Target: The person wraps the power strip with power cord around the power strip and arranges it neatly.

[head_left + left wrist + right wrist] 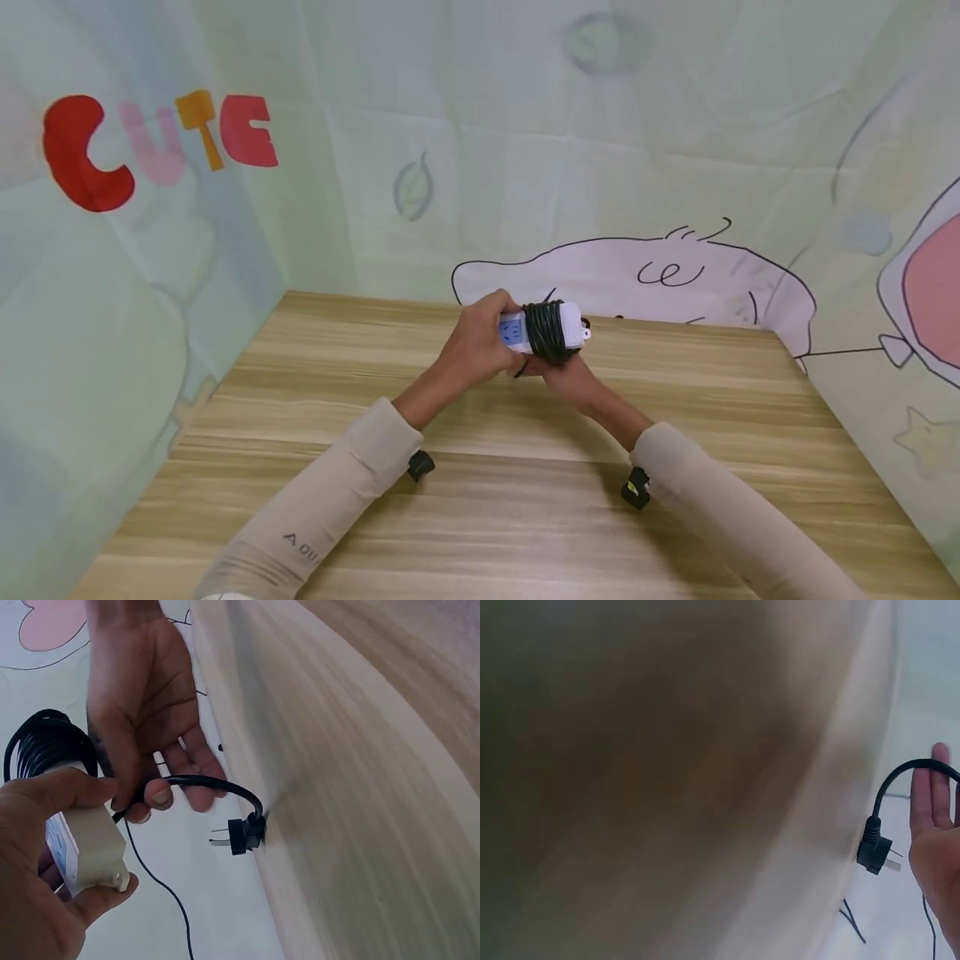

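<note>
My left hand (pixel 480 340) grips one end of a white power strip (pixel 572 325) with blue sockets, held up over the table's far part. A black power cord (pixel 546 332) is wound in several turns around its middle. My right hand (pixel 567 381) is just below and to the right of the strip. In the left wrist view, this hand pinches the loose end of the cord between thumb and fingers, its other fingers fairly straight. Beyond the fingers the cord bends down to a black plug (pixel 244 834) with metal prongs, seen also in the right wrist view.
The wood-grain table (pixel 510 517) stretches beneath both arms. Pale printed cloth walls (pixel 360 167) stand at the back and both sides. Small black devices sit at the wrists, one under the left cuff (pixel 386 437), one by the right cuff (pixel 663 446).
</note>
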### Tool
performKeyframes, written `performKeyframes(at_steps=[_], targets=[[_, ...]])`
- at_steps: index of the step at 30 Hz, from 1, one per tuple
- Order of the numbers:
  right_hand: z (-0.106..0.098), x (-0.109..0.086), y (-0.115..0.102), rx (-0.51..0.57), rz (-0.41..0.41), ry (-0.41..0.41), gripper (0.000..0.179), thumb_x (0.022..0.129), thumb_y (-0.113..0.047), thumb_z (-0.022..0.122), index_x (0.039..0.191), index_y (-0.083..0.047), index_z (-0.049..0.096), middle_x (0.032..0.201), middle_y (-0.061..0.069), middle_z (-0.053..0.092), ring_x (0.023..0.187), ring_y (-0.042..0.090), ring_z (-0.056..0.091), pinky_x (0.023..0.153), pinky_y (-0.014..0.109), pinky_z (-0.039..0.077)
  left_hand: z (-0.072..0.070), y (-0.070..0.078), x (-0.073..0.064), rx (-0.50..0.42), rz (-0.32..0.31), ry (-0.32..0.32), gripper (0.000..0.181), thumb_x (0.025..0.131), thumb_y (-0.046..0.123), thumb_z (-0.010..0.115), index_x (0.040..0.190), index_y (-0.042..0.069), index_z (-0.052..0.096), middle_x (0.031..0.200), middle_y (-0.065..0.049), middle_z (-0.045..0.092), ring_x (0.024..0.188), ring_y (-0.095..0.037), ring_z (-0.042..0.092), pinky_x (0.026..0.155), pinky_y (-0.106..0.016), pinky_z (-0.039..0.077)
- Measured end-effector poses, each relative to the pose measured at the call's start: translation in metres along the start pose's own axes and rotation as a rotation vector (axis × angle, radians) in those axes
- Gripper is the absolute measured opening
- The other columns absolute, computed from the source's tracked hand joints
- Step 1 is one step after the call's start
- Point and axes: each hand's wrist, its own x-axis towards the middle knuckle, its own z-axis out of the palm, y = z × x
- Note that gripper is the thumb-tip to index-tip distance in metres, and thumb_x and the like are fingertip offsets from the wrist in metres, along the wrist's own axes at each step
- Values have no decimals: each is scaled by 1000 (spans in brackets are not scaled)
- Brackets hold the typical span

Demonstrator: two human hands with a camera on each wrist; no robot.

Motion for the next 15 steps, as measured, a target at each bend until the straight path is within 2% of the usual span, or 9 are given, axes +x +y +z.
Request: performKeyframes(at_steps=[2,3,6,8,15], targets=[[2,1,-1,79,-5,-73,43,117,-6,53,156,10,50,122,24,74,105,13,78,104,40,65,-1,-1,1,2,-4,20,58,61,-7,94,112,3,68,111,-16,78,97,-30,72,83,-43,62],[2,0,-1,81,-5,-87,42,118,-8,51,156,9,50,120,24,75,104,15,78,104,42,65,-2,-2,2,7,-3,25,58,61,-7,94,111,3,67,111,-17,78,98,-30,71,84,-43,61],[2,-1,-2,33,-9,-109,40,120,-8,46,155,10,51,123,37,71,107,21,78,107,49,64,-1,-4,2,21,-10,36,58,62,-5,96,112,2,67,111,-17,77,98,-31,71,85,-44,61],[3,-1,-2,-3,-9,-112,38,119,-6,45,153,12,52,126,39,70,108,27,77,108,53,63,-1,-5,2,26,-31,45,59,63,-4,98,113,2,67,114,-17,77,100,-32,71,87,-45,62],[9,-2,-3,-141,-31,-133,25,116,-1,52,130,16,65,124,34,74,118,41,76,112,50,61,0,-9,0,43,-96,78,60,63,-6,97,114,2,66,117,-18,76,103,-33,71,90,-46,61]])
